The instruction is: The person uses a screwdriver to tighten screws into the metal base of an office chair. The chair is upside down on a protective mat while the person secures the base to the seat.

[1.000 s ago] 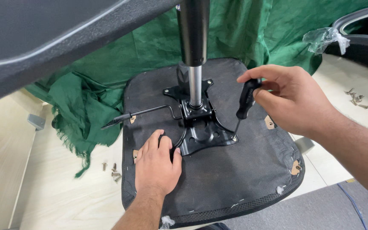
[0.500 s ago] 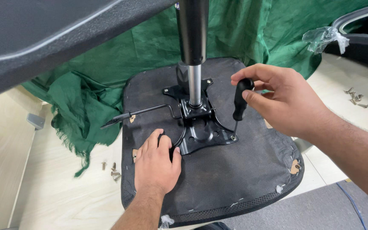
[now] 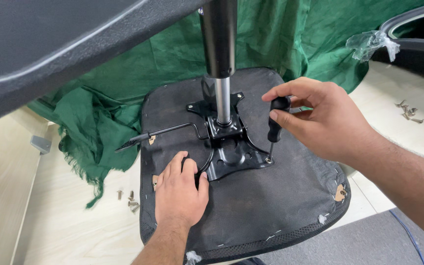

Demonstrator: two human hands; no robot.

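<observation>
**Screwdriver at plate corner, seat underside up**

Green cloth [image 3: 290,44] is spread behind one upturned chair seat [image 3: 251,211]. One black mounting plate [image 3: 231,157] with gas cylinder [image 3: 220,54] is seen at its centre. Left hand [image 3: 180,191] is pressed flat, released. Right hand [image 3: 320,120], clenched around one screwdriver [image 3: 275,125], has shifted slightly lower than before. Four loose screws [image 3: 129,200] are counted on the floor.
</observation>
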